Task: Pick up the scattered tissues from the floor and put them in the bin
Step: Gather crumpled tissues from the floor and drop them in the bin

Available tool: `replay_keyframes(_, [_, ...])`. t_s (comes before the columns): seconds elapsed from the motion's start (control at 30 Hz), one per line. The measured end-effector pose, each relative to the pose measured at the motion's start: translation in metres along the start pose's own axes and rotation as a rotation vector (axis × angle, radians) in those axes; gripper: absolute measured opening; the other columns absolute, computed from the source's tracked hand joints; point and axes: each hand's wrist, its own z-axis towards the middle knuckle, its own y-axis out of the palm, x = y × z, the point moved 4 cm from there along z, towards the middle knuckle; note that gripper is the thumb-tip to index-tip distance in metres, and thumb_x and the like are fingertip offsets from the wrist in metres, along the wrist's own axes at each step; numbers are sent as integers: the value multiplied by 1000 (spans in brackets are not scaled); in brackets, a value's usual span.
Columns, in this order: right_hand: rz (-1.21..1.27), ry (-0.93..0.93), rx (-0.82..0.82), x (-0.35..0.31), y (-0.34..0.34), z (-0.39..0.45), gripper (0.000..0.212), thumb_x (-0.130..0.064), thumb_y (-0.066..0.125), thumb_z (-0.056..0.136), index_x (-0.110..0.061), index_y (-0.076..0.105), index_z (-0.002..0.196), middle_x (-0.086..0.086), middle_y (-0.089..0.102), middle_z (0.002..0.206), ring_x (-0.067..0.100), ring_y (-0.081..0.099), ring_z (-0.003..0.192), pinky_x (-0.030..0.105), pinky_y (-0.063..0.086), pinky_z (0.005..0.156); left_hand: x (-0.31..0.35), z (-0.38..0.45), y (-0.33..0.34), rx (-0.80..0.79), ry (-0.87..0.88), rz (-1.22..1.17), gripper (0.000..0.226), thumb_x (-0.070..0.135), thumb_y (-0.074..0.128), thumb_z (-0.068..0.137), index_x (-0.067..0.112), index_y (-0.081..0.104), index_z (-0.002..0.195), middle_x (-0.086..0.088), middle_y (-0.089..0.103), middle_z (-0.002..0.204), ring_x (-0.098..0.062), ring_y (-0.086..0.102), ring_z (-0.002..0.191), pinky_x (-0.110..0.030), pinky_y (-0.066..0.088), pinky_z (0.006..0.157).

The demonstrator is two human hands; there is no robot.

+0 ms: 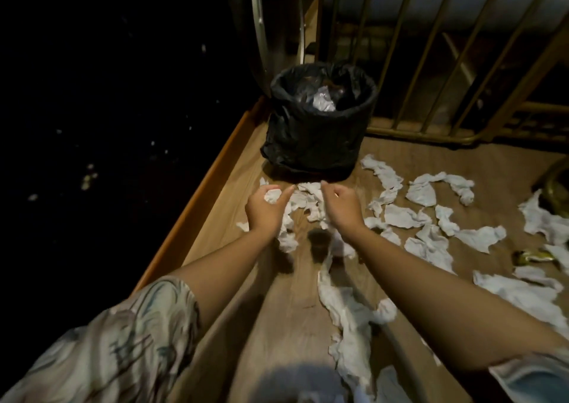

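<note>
Across the wood-grain floor (277,325), from about five o'clock round to two o'clock, white crumpled tissues (428,242) lay scattered, the longest strip trailing down toward six o'clock. At twelve o'clock stood the bin (317,131), round and lined with a black plastic bag whose edge was folded over the rim; something pale and crinkled showed inside it, near the middle of the opening. Behind the bin, from twelve to two o'clock, rose a railing (431,64) of slanted brass-coloured bars. An orange-brown wooden edge (197,196) ran from the bin's foot down toward eight o'clock, with darkness beyond it.

Both bare forearms reached in from the lower corners toward the centre, patterned sleeves (123,341) at the elbows. The left hand (264,208), just at eleven o'clock of centre, was cupped round a small wad of tissue (272,194); the wad sat in the hollow between thumb and curled fingers, its white showing in the gap at the top. The right hand (341,205), just beside it at one o'clock, had its fingers loosely curled and thumb raised, and no tissue showed within them. A cluster of tissues lay on the floor between and just beyond the two hands, close to the foot of the bin.
</note>
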Motion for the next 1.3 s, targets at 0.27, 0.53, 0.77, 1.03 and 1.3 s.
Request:
replay_keyframes(0.27, [36,-81,-3,-86,-65,49,30,-37,68,87,-9,72,78,3,69,76,14,62,74,27,46,67,125,25,20,57,-122,-118,39,52,65,79,14,71,76,-2,72,79,-24,68,81,-38,56,77])
replay_keyframes(0.53, [452,251,103,-115,-146,78,35,-45,58,86,-12,66,78,14,70,85,30,62,70,33,46,58,229,49,39,19,-177,-178,43,9,54,68,-1,62,109,-19,62,91,-33,62,87,-33,49,72])
replay_keyframes(0.77, [711,384,43,-136,-151,91,29,10,29,77,-5,53,84,16,58,84,34,57,73,38,47,67,251,113,49,17,-43,-117,36,2,52,85,4,55,121,-17,63,113,-31,62,100,-30,47,66])
replay_keyframes(1.03, [771,371,146,-138,-67,152,37,19,28,87,-5,56,86,19,60,84,37,65,105,44,53,92,229,172,57,-65,150,-100,40,2,55,91,17,46,127,-6,52,120,-22,55,103,-32,50,74])
replay_keyframes(1.3, [728,431,248,-131,-16,194,40,8,41,97,-1,45,135,16,54,129,35,57,103,37,56,43,190,217,68,-135,350,-76,33,1,62,84,21,62,110,-8,62,114,-22,60,102,-42,54,89])
